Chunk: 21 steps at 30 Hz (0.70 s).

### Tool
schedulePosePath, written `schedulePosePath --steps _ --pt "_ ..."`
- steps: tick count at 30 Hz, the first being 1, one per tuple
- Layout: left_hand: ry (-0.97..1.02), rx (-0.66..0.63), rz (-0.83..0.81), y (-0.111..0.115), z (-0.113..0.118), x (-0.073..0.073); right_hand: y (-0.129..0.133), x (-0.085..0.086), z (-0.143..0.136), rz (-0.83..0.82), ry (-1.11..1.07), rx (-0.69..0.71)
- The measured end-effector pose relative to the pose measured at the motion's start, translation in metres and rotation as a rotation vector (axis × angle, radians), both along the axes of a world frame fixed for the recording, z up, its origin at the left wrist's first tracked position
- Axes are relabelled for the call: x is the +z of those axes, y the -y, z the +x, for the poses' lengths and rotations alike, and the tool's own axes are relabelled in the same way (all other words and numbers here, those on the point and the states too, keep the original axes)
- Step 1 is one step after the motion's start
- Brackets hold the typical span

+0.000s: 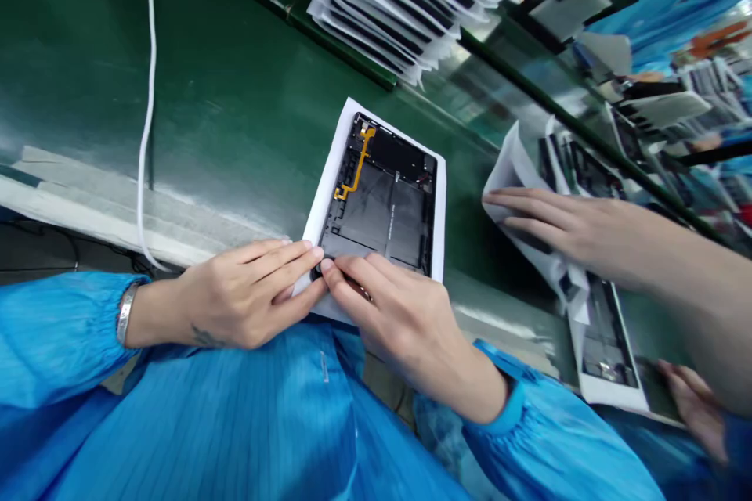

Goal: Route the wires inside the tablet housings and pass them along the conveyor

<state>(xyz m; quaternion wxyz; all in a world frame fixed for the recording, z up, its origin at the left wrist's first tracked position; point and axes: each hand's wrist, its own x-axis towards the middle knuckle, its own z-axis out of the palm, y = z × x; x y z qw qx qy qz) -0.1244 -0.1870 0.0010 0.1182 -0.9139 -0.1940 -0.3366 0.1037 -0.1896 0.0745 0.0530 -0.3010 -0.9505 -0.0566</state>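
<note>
An open black tablet housing (376, 203) lies on a white sheet (324, 200) on the bench in front of me. An orange flex cable (359, 164) runs along its left side inside. My left hand (252, 293) is closed at the housing's near left corner, fingertips on the edge and thumb below them. My right hand (405, 321) curls over the near edge, its fingertips meeting the left ones at that corner. Both hands cover the near end, so any small part under the fingertips is hidden.
A tall stack of sheet-wrapped panels (405, 8) stands at the back. On the left a white cable (151, 55) crosses the green bench (235, 94). To the right, a co-worker's hand (564, 223) handles white-wrapped housings, beside another tablet housing (608, 337).
</note>
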Motion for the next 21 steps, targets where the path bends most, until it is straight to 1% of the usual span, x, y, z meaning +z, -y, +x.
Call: schedulePosePath --steps 4,7,10,12,14,15,17,18,19,20,21 --pt "-0.016 -0.018 0.022 -0.001 0.000 0.002 0.008 0.002 -0.010 0.055 0.017 -0.054" --pt "-0.028 -0.054 0.035 -0.004 -0.002 0.004 0.009 -0.004 -0.014 0.083 0.004 -0.081" --pt "-0.051 -0.049 0.037 -0.006 -0.004 0.003 0.009 -0.012 -0.010 0.092 -0.014 -0.104" --pt "-0.072 -0.025 0.019 -0.006 -0.007 0.002 0.013 -0.017 -0.004 0.114 -0.087 -0.143" --pt "-0.061 -0.026 -0.012 -0.005 -0.009 0.001 0.022 -0.019 0.001 0.165 -0.239 -0.253" --pt "-0.038 -0.033 -0.030 -0.004 -0.010 0.001 0.028 -0.019 0.003 0.203 -0.365 -0.342" --pt "0.011 -0.037 -0.079 -0.002 -0.012 0.001 0.040 -0.020 0.004 0.243 -0.719 -0.524" --pt "0.027 -0.028 -0.106 -0.001 -0.013 0.002 0.045 -0.021 0.004 0.213 -0.915 -0.587" --pt "0.035 -0.012 -0.130 0.000 -0.013 0.003 0.049 -0.023 0.004 0.149 -1.093 -0.624" --pt "0.036 0.008 -0.147 0.000 -0.014 0.004 0.051 -0.025 0.004 0.063 -1.226 -0.631" --pt "0.028 0.030 -0.158 0.001 -0.014 0.005 0.052 -0.028 0.005 -0.028 -1.300 -0.612"
